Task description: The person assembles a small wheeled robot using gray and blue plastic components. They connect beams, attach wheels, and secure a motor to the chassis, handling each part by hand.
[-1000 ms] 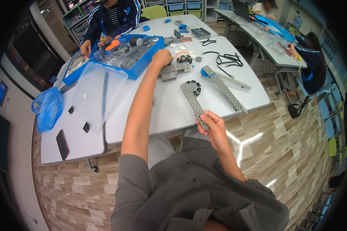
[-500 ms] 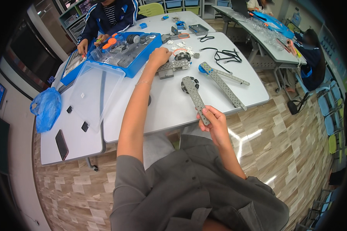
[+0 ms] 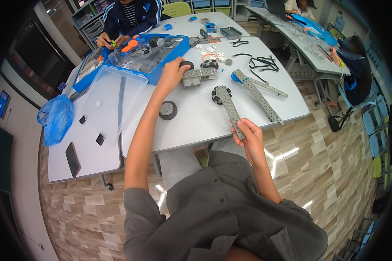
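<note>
My right hand [image 3: 252, 138] is closed round the near end of a grey perforated beam [image 3: 231, 114]. A black-rollered omni wheel [image 3: 216, 95] sits at that beam's far end. Farther left, my left hand [image 3: 173, 75] has its fingers curled on a black-tyred wheel [image 3: 187, 65]; my fingers partly cover it. That wheel is right beside a grey beam assembly [image 3: 200, 75] with another omni wheel [image 3: 210, 64] and a grey block below. I cannot tell whether the wheel is joined to it. A loose grey-hubbed wheel [image 3: 168, 110] lies by my left forearm.
Right of my beam lies a hinged pair of beams [image 3: 259, 96] with blue joints. Black cables [image 3: 264, 64] and white connectors [image 3: 213, 54] are behind. A blue parts box [image 3: 185, 45], clear lid [image 3: 106, 98] and phone [image 3: 72, 159] are left. A person [image 3: 128, 19] sits opposite.
My left hand has drawn back slightly toward me, and a black wheel now shows at its fingertips. The loose wheel by my forearm has come into fuller view. My right hand still holds the beam.
</note>
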Motion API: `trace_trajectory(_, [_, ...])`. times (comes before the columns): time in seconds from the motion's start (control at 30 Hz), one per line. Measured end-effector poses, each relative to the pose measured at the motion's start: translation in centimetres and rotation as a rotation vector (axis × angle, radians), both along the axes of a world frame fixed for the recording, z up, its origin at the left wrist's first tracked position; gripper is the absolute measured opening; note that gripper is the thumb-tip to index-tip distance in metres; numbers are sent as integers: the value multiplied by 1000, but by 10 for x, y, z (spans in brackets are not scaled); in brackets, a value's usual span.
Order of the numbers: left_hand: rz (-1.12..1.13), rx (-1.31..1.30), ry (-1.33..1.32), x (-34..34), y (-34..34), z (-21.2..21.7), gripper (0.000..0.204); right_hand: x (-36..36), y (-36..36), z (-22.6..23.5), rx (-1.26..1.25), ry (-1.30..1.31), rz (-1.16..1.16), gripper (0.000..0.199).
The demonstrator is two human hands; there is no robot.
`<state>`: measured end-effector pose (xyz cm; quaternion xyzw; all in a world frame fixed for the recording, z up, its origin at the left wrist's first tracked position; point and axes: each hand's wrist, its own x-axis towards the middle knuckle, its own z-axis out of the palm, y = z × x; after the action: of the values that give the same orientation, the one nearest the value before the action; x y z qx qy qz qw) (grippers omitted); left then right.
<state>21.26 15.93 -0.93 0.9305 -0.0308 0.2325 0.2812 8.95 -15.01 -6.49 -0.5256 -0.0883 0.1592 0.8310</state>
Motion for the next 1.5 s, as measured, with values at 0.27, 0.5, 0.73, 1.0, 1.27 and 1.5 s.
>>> trace_trajectory(0.27, [180, -417, -293, -88, 12, 24, 29, 5, -1, 15, -111, -78, -31, 26])
trace_trajectory(0.5, [123, -1149, -386, -230, 5, 6, 29, 46, 33, 28, -723, -614, -91, 29])
trace_trajectory(0.73, [76, -1531, -338, -304, -13, -35, 36, 64, 123, 1, -1401, -1171, -315, 21])
trace_trajectory(1.0, [36, -1674, -452, -336, -20, -73, 40, 72, 113, 18, -980, -1181, -251, 35])
trace_trajectory(1.27, [-68, -1957, -410, -325, -27, -84, 46, 162, 113, 44, -720, -567, 215, 37])
trace_trajectory(1.5, [-11, -1970, -403, -321, -29, -93, 46, 190, 110, 33, -604, -386, 132, 30])
